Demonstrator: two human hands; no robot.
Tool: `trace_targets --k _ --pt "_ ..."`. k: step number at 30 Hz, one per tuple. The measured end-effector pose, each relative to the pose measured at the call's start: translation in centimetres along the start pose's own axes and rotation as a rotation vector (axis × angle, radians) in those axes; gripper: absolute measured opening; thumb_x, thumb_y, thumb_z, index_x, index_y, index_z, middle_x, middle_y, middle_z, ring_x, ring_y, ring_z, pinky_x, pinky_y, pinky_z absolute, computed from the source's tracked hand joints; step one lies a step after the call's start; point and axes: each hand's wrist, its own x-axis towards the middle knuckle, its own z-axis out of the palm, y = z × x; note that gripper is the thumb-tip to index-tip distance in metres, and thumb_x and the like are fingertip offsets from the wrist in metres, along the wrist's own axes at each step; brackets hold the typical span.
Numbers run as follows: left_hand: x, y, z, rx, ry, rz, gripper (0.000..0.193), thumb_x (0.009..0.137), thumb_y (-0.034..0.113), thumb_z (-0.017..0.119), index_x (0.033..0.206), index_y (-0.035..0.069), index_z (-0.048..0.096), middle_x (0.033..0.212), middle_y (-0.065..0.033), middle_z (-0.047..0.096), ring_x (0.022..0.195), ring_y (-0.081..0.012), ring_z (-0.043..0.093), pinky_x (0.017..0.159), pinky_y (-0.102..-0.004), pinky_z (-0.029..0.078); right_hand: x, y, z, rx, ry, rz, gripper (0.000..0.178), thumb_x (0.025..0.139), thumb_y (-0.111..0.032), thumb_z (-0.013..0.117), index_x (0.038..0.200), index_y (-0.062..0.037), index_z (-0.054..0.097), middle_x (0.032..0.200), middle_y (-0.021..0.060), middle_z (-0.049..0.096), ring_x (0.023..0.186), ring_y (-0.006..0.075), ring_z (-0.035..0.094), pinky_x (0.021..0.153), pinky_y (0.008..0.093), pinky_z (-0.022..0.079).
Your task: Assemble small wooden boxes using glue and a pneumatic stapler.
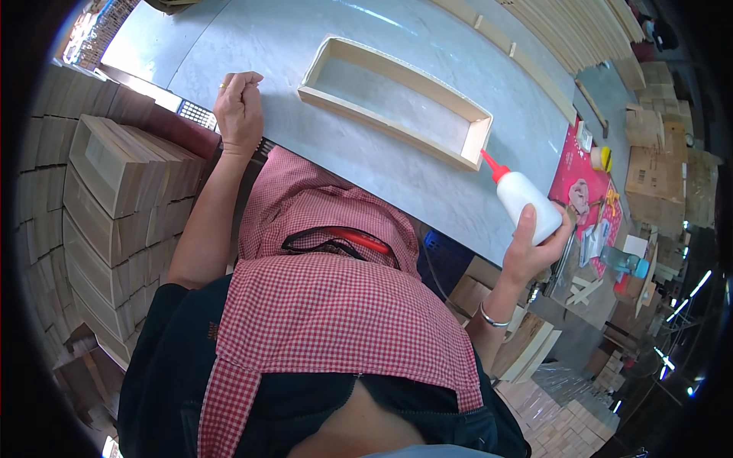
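A long, narrow wooden frame (382,126) lies on the grey tabletop (336,145), its inside showing the table through it. My right hand (534,248) is wrapped round a white glue bottle (528,202) with a red nozzle. The bottle is tilted, and the nozzle's tip is at the frame's right end, close to its near corner; I cannot tell whether it touches. To the left of the frame, my left hand (240,111) rests by the table's near edge with its fingers curled in. Whether anything is inside those fingers is hidden.
Stacked wooden frames (114,183) stand at the left. Long wooden strips (569,30) lie at the far right of the table. On the right are a pink cloth (569,164), a yellow tape roll (601,159), a clear bottle (624,262) and cardboard boxes (655,164).
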Motion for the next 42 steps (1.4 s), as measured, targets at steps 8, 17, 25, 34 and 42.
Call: trace_targets --k 8,17,25,34,42 --pt "0.0 0.8 -0.7 0.06 0.027 0.029 0.015 0.09 -0.002 0.054 0.094 0.001 0.068 0.087 -0.0055 0.063 0.071 -0.0165 0.054 0.066 -0.0289 0.044 -1.7 -2.7 0.1 0.16 -0.071 0.127 0.047 0.088 -0.032 0.068 0.122 -0.0046 0.053 0.107 0.0135 0.06 0.084 0.0238 0.06 0.053 0.0244 0.047" --pt "0.1 1.7 -0.6 -0.048 -0.008 -0.012 0.018 0.091 0.0 0.061 0.105 0.003 0.072 0.08 -0.004 0.062 0.063 -0.0155 0.051 0.061 -0.0286 0.044 -2.1 -10.5 11.7 0.621 -0.328 0.058 0.048 0.087 -0.028 0.069 0.125 -0.0056 0.051 0.112 0.0148 0.058 0.088 0.0253 0.063 0.06 0.0276 0.052" --pt "0.2 1.1 -0.1 -0.085 0.073 0.021 0.017 0.093 0.006 0.064 0.108 0.004 0.072 0.071 -0.0018 0.059 0.061 -0.0145 0.05 0.061 -0.0281 0.044 -1.7 -12.4 13.7 0.657 -0.407 -0.015 0.049 0.085 -0.024 0.075 0.121 -0.0043 0.049 0.108 0.0131 0.056 0.092 0.0257 0.061 0.073 0.0338 0.054" --pt "0.1 1.3 -0.4 -0.032 0.039 -0.013 0.015 0.093 0.009 0.066 0.107 0.005 0.07 0.071 -0.0005 0.057 0.06 -0.0132 0.047 0.059 -0.0266 0.041 -1.5 -9.8 9.4 0.459 -0.326 -0.035 0.047 0.086 -0.024 0.073 0.122 -0.0039 0.05 0.11 0.0128 0.057 0.093 0.026 0.061 0.075 0.0334 0.054" --pt "0.0 1.1 -0.2 -0.026 0.031 -0.016 0.016 0.093 0.011 0.068 0.107 0.005 0.07 0.072 -0.0002 0.058 0.06 -0.0121 0.046 0.058 -0.0262 0.041 -1.8 -6.9 5.8 0.333 -0.232 -0.005 0.045 0.087 -0.026 0.07 0.122 -0.0036 0.052 0.111 0.0131 0.058 0.094 0.026 0.062 0.07 0.0318 0.054"
